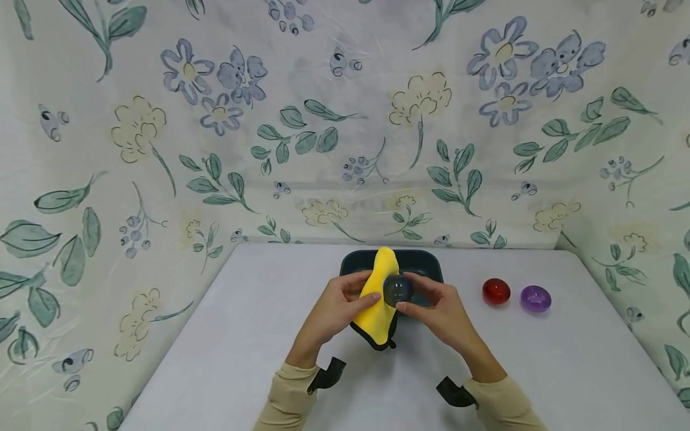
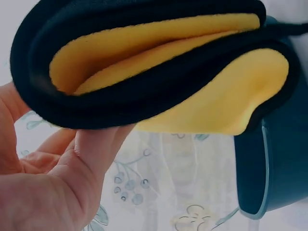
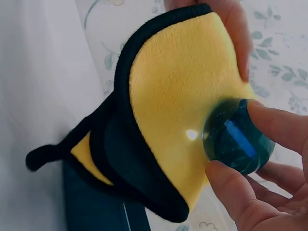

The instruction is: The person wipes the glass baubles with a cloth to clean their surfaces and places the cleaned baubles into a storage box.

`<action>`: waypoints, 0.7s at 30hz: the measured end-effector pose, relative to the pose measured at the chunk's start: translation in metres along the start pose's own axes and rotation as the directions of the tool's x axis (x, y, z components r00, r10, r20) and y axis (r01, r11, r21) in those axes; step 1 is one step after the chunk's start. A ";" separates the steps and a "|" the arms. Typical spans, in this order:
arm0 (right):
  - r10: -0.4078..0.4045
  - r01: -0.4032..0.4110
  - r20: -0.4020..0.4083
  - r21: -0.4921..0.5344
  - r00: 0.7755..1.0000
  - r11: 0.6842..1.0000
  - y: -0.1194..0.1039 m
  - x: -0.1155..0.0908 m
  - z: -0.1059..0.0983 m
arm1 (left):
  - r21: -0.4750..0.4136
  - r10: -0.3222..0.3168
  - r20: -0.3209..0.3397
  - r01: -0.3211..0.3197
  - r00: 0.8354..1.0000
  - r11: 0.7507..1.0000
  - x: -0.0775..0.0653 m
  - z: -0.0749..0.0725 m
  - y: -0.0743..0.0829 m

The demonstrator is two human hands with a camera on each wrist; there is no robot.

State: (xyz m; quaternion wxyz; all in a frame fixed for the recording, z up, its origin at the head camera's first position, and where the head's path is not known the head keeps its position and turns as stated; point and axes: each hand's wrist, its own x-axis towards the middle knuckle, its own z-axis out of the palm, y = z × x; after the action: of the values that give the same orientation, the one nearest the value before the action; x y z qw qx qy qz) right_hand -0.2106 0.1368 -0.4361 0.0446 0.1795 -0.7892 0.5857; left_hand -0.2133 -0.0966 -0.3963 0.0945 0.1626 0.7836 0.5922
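My left hand (image 1: 343, 302) pinches a folded yellow cloth (image 1: 377, 314) with black edging between thumb and fingers. From the left wrist view the cloth's folds (image 2: 211, 108) bulge above the hand. My right hand (image 1: 443, 308) holds a dark teal, see-through glass ball (image 1: 398, 291) by thumb and fingertips. The ball overlaps the cloth's yellow face in the head view. A bright spot of light lies on the cloth beside the ball (image 3: 239, 137) in the right wrist view. A black hanging loop (image 3: 45, 156) sticks out from the cloth's edge.
Behind the hands, a dark teal tray (image 1: 353, 262) stands on the white table (image 1: 259, 335), partly hidden by cloth and hands. To the right lie a shiny red ball (image 1: 496, 292) and a see-through purple ball (image 1: 536, 298). A floral-patterned sheet (image 1: 323, 149) hangs behind the table.
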 end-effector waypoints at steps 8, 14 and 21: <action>-0.024 0.024 0.001 0.010 1.000 1.000 -0.002 -0.001 0.002 | 0.063 -0.012 0.025 0.011 1.000 0.998 -0.002 0.002 -0.001; -0.028 0.028 -0.002 0.018 1.000 0.999 -0.001 -0.001 0.003 | 0.105 -0.032 0.043 0.028 0.999 0.994 -0.005 0.004 0.002; -0.040 0.041 -0.032 0.033 0.999 0.999 0.002 0.001 0.003 | 0.109 -0.034 0.083 0.025 0.996 0.994 -0.005 0.003 0.003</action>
State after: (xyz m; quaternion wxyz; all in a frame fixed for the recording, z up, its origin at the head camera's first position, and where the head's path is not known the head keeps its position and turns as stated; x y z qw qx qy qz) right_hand -0.2119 0.1339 -0.4383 0.0657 0.1869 -0.7747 0.6005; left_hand -0.2072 -0.0955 -0.3943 0.1275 0.1809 0.8121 0.5400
